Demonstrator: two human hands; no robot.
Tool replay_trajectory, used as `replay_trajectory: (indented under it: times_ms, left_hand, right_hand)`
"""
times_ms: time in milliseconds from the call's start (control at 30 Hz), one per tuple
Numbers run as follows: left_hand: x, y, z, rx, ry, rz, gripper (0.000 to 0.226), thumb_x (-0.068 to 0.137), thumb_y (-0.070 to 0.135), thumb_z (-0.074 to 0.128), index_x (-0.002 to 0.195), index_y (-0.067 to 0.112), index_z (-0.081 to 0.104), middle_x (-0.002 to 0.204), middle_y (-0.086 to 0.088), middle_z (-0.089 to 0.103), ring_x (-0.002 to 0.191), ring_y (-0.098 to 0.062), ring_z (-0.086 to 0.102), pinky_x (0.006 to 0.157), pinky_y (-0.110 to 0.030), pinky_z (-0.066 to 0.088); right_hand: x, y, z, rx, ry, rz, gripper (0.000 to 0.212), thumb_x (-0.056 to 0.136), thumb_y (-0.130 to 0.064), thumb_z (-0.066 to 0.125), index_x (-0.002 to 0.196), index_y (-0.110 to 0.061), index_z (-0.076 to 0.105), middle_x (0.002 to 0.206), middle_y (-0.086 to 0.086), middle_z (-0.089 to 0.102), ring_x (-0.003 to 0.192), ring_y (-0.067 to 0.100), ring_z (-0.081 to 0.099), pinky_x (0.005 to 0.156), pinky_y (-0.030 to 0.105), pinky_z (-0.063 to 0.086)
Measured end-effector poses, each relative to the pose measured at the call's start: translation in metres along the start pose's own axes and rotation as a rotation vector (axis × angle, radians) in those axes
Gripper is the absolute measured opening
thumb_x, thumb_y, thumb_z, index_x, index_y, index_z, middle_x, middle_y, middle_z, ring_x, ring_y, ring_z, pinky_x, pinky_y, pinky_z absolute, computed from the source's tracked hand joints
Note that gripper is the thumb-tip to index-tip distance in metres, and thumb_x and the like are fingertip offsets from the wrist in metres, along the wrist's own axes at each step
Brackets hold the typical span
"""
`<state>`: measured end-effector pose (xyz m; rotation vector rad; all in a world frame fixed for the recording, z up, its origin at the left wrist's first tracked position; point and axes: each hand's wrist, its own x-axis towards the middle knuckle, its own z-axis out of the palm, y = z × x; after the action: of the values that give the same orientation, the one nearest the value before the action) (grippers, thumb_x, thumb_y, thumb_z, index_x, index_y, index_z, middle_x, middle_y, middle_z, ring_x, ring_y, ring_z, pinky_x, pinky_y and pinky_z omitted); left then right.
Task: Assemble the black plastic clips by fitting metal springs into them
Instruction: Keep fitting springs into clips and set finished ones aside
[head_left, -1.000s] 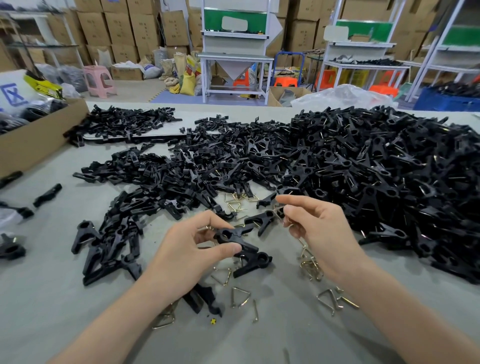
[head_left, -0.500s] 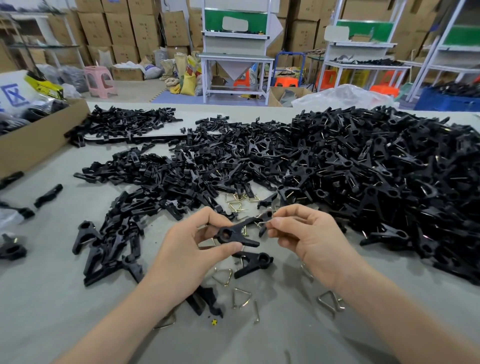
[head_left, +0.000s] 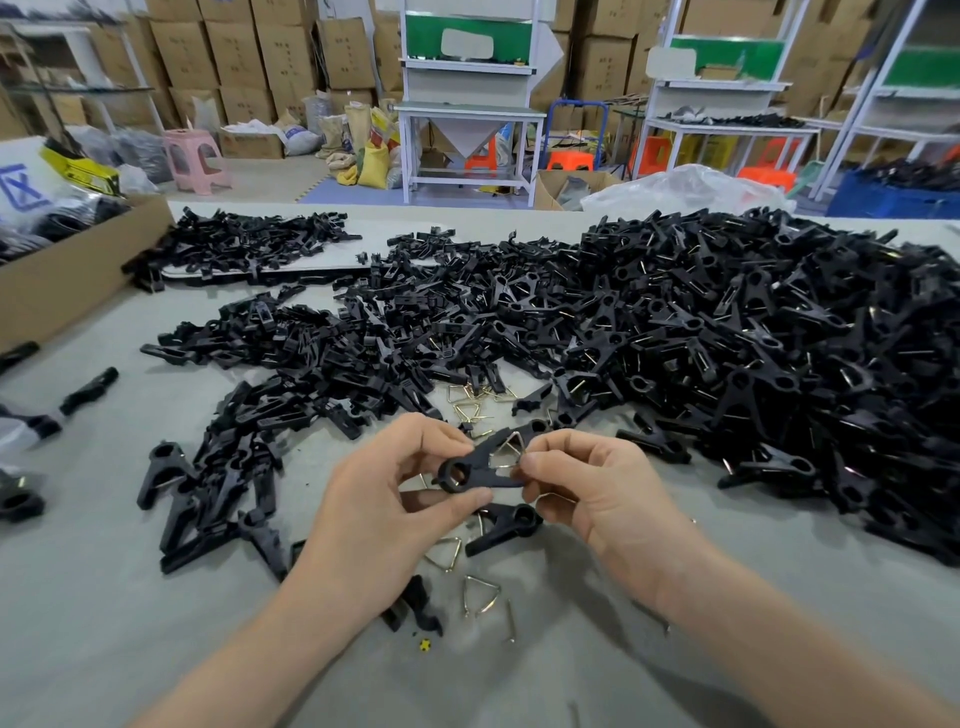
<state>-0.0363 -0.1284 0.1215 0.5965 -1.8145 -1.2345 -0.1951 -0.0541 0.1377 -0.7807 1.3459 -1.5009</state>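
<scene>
Black clip (head_left: 483, 467): I count one, held over the table (head_left: 156, 597), left hand (head_left: 384, 514) pinching its ring end, right hand (head_left: 597, 493) pinching the one triangular spring (head_left: 510, 448) against it. Heaps (head_left: 727, 338) behind, uncountable.

A: Your left hand (head_left: 384, 512) is raised in front of you, palm turned inward. The thumb is underneath and the forefinger arched over the top, pinching the ring end of the black clip (head_left: 467, 474).

B: Your right hand (head_left: 597, 488) meets it from the other side (knuckles up, fingers curled in). Thumb and forefinger pinch a corner of the spring (head_left: 511, 448) where it lies against the clip.

A: Your two thumbs sit close together, just apart.

B: Both forearms are bare. Your left forearm (head_left: 249, 654) comes in from the lower left, your right forearm (head_left: 753, 639) from the lower right, and the wrists are roughly level.
</scene>
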Motion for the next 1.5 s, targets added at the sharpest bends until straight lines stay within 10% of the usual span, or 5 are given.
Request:
replay_trajectory:
  times_ms: [567,700,900,1133,1500]
  left_hand:
    - [0.001,-0.004,-0.001,0.029,-0.039,-0.006,0.031,0.065,0.012,0.082,0.08,0.033,0.065,0.092,0.012,0.068,0.084,-0.004,0.064,0.065,-0.014,0.051]
    - [0.0,-0.004,-0.002,0.029,-0.03,-0.017,0.031,0.059,0.03,0.087,0.08,0.036,0.065,0.087,0.004,0.069,0.086,-0.016,0.065,0.069,-0.034,0.057]
    - [0.0,0.0,-0.003,-0.014,0.014,-0.051,0.033,0.055,0.043,0.081,0.081,0.028,0.066,0.087,-0.021,0.065,0.084,-0.045,0.059,0.071,-0.064,0.052]
    - [0.0,0.0,-0.001,-0.055,-0.025,-0.077,0.026,0.06,0.032,0.083,0.079,0.026,0.067,0.083,-0.003,0.072,0.076,-0.014,0.067,0.07,-0.045,0.06]
    - [-0.002,0.006,-0.002,-0.032,-0.017,-0.04,0.027,0.056,0.042,0.081,0.079,0.034,0.068,0.082,-0.015,0.067,0.077,-0.041,0.059,0.073,-0.056,0.053]
  right_hand:
    - [-0.008,-0.004,0.001,-0.014,-0.152,0.01,0.025,0.075,-0.034,0.062,0.068,-0.013,0.074,0.08,0.005,0.071,0.078,0.017,0.061,0.074,0.026,0.048]
    - [-0.006,-0.004,0.001,0.082,-0.182,0.076,0.021,0.072,-0.029,0.064,0.068,-0.012,0.076,0.082,0.003,0.073,0.08,0.013,0.065,0.079,0.027,0.047]
    - [-0.006,-0.007,-0.001,0.174,-0.185,0.104,0.018,0.067,-0.026,0.069,0.07,-0.009,0.076,0.083,0.006,0.073,0.073,0.01,0.066,0.065,0.02,0.051]
    - [-0.004,-0.004,0.0,0.231,-0.165,0.157,0.014,0.061,-0.022,0.072,0.067,-0.01,0.076,0.079,0.004,0.072,0.067,0.01,0.061,0.058,0.017,0.051]
    - [-0.007,-0.004,-0.001,0.332,-0.274,0.221,0.011,0.073,-0.011,0.067,0.077,-0.001,0.068,0.076,0.01,0.069,0.061,0.011,0.062,0.056,0.018,0.052]
